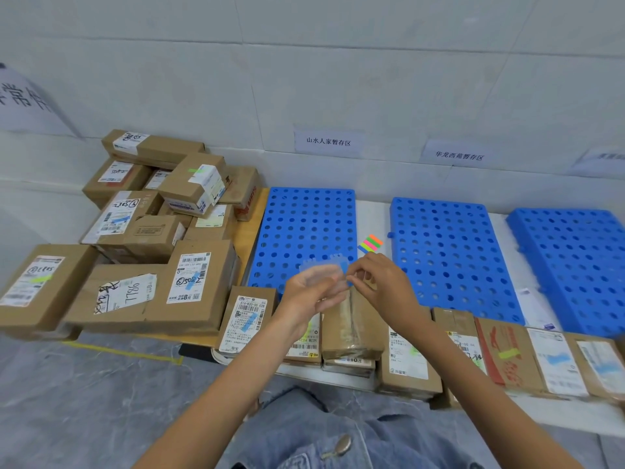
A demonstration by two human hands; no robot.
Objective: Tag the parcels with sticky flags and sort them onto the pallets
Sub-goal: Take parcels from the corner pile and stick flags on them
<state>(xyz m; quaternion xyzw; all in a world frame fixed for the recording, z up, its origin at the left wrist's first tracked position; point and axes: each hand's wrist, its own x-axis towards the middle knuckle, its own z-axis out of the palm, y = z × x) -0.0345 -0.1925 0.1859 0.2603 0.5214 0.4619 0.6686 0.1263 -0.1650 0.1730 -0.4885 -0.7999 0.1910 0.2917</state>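
Nearest, directly below both hands, lay a parcel (351,328), long axis pointing away, in the row (409,363); above it left hand (304,291) gripped a clear flag sheet (321,269), right hand (380,282) pinched its blue flag (344,267) at the right edge; beyond, blue pallets (304,225), spare flags (370,244) between two, stacked parcels (152,214) left.

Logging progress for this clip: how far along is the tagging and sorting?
Done: several front-row parcels carry flags. In hand: left hand holds a flag sheet, right hand pinches its blue flag. Left: the three blue pallets hold no parcels.
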